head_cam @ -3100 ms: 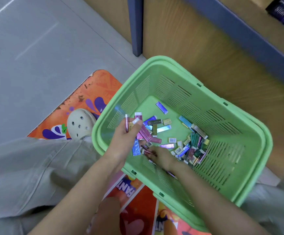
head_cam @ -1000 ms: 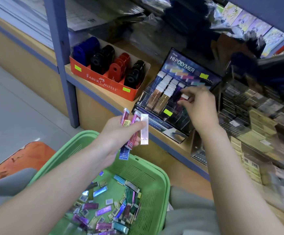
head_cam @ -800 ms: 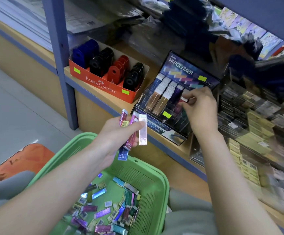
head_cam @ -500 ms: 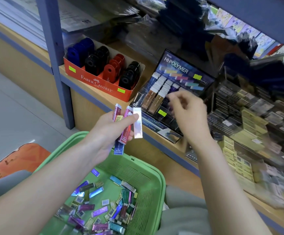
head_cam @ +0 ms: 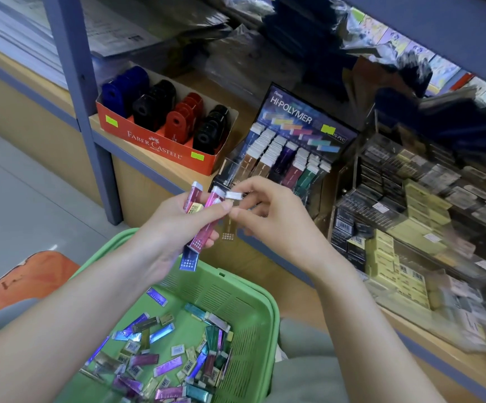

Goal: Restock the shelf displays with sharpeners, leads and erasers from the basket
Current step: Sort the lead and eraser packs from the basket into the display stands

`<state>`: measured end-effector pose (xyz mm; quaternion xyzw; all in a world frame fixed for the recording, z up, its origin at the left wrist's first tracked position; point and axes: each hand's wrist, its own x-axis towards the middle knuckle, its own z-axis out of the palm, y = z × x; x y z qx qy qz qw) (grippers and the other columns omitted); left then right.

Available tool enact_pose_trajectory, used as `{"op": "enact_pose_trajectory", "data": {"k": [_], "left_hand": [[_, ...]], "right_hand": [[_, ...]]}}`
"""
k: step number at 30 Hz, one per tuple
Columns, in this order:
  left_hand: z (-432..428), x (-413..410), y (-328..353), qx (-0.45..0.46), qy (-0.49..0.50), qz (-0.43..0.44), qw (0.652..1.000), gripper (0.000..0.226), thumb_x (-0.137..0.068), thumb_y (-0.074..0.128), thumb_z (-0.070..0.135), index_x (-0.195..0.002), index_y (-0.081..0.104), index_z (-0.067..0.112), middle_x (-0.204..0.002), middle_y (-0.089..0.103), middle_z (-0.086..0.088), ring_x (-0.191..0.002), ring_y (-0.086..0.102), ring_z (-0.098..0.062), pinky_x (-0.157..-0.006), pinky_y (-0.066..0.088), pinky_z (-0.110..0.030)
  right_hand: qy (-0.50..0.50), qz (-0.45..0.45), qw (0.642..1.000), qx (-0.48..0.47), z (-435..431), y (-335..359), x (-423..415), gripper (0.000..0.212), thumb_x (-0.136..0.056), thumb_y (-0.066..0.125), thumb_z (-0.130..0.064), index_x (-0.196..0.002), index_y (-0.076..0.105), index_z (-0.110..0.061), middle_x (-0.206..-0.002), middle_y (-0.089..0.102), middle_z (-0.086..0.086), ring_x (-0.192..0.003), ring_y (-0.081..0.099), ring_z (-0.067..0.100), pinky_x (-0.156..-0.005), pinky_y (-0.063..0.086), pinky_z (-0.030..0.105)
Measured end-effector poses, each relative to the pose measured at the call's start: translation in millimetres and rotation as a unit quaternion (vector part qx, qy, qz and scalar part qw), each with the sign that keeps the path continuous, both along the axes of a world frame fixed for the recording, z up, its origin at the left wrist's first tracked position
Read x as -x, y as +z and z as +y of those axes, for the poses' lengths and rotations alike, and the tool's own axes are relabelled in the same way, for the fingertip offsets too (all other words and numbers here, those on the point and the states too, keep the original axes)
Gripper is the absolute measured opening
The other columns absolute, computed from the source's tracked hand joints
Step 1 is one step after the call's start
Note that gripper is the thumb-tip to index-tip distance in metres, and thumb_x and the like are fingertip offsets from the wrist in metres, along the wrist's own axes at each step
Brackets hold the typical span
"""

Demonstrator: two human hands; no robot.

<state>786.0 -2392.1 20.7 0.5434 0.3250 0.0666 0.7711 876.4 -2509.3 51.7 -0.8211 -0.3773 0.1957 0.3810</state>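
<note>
While the left hand curls round a fan of sleeved erasers, pink and blue, with its thumb pressed across them, the right hand at its three o'clock pinches one brown-sleeved eraser between thumb and forefinger. That piece is smeared by blur; only its white end and a small grid mark read clearly. The fan's count cannot be told, as fingers cover its middle.

At six o'clock of the hands sits the green basket, its near side cut off by the frame's bottom edge and partly hidden by both forearms; loose erasers litter its floor.

On the shelf at twelve to one o'clock stands the Hi-Polymer display, its lower front hidden behind the hands. At eleven o'clock the orange Faber-Castell box holds blue, black and red sharpeners. At three o'clock, small boxes are stacked, too blurred to read.
</note>
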Motion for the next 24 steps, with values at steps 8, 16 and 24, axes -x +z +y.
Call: {"op": "enact_pose_trajectory", "data": {"k": [8, 16, 24], "left_hand": [[-0.4, -3.9, 4.6, 0.04, 0.001, -0.002, 0.999, 0.031, -0.081, 0.071, 0.021, -0.107, 0.06, 0.006, -0.078, 0.061, -0.006, -0.048, 0.057, -0.005, -0.047, 0.049, -0.016], [2.0, -3.5, 6.9, 0.056, 0.004, 0.004, 0.998, 0.023, -0.083, 0.067, 0.01, -0.104, 0.059, 0.007, -0.077, 0.059, -0.008, -0.056, 0.057, -0.01, -0.049, 0.05, -0.017], [3.1, -4.0, 8.8, 0.061, 0.001, 0.001, 0.998, 0.013, -0.085, 0.065, 0.006, -0.095, 0.057, 0.01, -0.075, 0.059, -0.008, -0.061, 0.057, -0.013, -0.056, 0.053, -0.02]], "right_hand": [[-0.222, -0.082, 0.956, -0.175, -17.4, 10.4, -39.7, 0.004, -0.095, 0.056, -0.019, -0.093, 0.056, -0.023, -0.082, 0.066, -0.004, -0.076, 0.068, 0.008, -0.072, 0.058, 0.029], [-0.213, -0.161, 0.957, -0.112, -17.7, 0.6, -58.4, 0.015, -0.094, 0.057, -0.015, -0.094, 0.052, -0.029, -0.085, 0.064, 0.001, -0.081, 0.066, 0.016, -0.076, 0.057, 0.04], [-0.168, -0.216, 0.956, -0.109, -10.8, 4.7, -55.1, 0.012, -0.094, 0.056, -0.014, -0.096, 0.051, -0.024, -0.073, 0.052, -0.015, -0.067, 0.051, -0.005, -0.062, 0.042, 0.007]]}}
